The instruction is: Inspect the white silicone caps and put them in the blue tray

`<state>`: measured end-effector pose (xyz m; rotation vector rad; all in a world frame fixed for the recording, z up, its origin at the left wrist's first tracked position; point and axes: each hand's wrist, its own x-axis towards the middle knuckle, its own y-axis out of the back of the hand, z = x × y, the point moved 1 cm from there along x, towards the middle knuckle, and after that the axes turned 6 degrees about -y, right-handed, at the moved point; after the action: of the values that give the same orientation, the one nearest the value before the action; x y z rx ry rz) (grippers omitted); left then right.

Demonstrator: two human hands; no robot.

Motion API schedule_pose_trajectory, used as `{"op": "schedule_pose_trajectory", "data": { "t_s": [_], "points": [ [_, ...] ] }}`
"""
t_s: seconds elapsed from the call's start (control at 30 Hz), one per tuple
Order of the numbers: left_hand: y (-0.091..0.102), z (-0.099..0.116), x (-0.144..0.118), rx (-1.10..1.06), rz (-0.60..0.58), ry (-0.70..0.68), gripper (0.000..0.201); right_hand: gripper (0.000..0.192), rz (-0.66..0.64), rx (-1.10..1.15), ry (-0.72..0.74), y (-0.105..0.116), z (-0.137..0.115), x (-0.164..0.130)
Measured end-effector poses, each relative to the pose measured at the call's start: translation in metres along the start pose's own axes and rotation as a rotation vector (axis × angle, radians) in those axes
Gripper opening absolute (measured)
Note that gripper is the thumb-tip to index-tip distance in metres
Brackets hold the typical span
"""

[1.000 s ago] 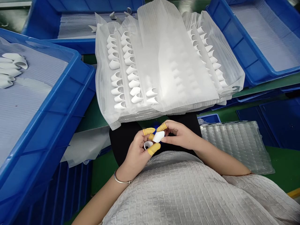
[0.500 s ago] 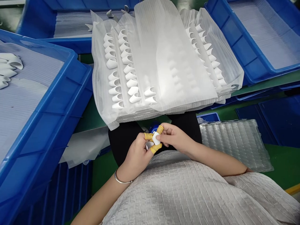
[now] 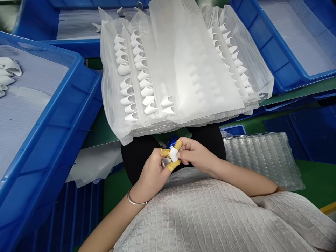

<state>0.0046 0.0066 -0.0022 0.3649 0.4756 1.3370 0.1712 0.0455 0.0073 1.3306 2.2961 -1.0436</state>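
Above my lap, a small glossy white curved piece (image 3: 173,154) is pinched between both hands. My left hand (image 3: 157,166), with yellow finger cots on its thumb and forefinger, is closed on the piece from the left. From the right, my right hand (image 3: 190,152) grips it too, a yellow cot on one finger and the thumb pressed on its face. Another white surface shows inside my left palm; whether it is a separate piece I cannot tell. Beyond my hands lies a translucent sheeted tray (image 3: 168,126) bearing rows of similar white hollow pieces (image 3: 131,116).
A blue bin (image 3: 76,82) at left holds several white pieces (image 3: 10,66) on a pale ribbed liner. More blue bins stand at the back left (image 3: 78,47) and back right (image 3: 286,63). A clear ribbed plastic tray (image 3: 262,159) lies low at right.
The view has shifted very slightly. Both hands keep the white piece in nearly the same place, with hardly any change in the fingers.
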Motion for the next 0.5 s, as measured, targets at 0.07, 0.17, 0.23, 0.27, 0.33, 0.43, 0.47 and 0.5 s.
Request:
{"op": "schedule_pose_trajectory", "data": {
  "t_s": [0.07,0.17,0.23,0.27,0.33,0.43,0.47,0.5],
  "points": [
    [0.0002,0.0002,0.0003,0.01,-0.003,0.0,0.034,0.014,0.011,-0.004,-0.01,0.0002,0.0002,0.0005],
    [0.0011,0.0015,0.0003,0.025,-0.002,-0.001,0.034,0.017,0.035,-0.018,-0.006,-0.0005,-0.0006,0.0014],
    [0.0017,0.0025,0.0001,-0.035,-0.008,0.021,0.034,0.014,0.014,-0.015,-0.01,-0.0017,-0.0023,0.0013],
    [0.0019,0.0029,-0.0001,-0.084,-0.012,0.036,0.034,0.012,-0.003,0.0,-0.017,-0.0024,-0.0032,0.001],
    [0.0016,0.0028,-0.0002,-0.186,-0.021,0.064,0.034,0.012,-0.03,0.043,-0.029,-0.0033,-0.005,-0.0004],
    [0.0004,0.0009,-0.0001,-0.301,-0.034,0.094,0.036,0.011,-0.043,0.077,-0.032,-0.0032,-0.0063,-0.003],
    [0.0,0.0002,0.0,-0.327,-0.036,0.101,0.037,0.011,-0.048,0.078,-0.032,-0.0028,-0.0063,-0.0036],
    [-0.0004,-0.0003,0.0001,-0.347,-0.036,0.107,0.038,0.011,-0.053,0.078,-0.032,-0.0024,-0.0061,-0.0041]
  ]
}}
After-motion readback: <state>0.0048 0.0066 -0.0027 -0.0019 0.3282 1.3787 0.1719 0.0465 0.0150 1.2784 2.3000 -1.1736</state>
